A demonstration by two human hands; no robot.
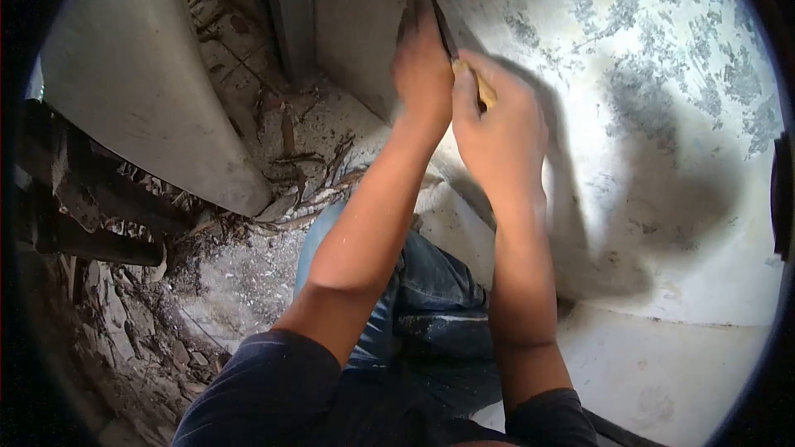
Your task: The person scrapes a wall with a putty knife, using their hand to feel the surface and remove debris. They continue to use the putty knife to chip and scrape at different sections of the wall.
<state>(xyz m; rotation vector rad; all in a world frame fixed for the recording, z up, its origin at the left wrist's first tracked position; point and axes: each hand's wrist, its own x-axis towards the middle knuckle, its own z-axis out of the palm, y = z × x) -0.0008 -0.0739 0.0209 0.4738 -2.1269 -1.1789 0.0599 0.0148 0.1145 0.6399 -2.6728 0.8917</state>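
My right hand point(503, 120) is closed around the yellow handle point(484, 93) of a scraper, up against the pale wall point(571, 99). The scraper's dark blade point(440, 23) points up and to the left, seen nearly edge-on. Beside the blade, my left hand point(422, 62) has its fingers stretched out along it and close together. Those fingers seem to touch the blade, though their far side is hidden. Grey patches point(646, 91) mottle the wall to the right of both hands.
A large smooth pale curved panel point(157, 74) stands at the left, with dark beams point(108, 199) below it. Flakes and debris point(224, 281) cover the floor. A dark post point(286, 16) rises at the back. My jeans-covered knee point(431, 281) is under my arms.
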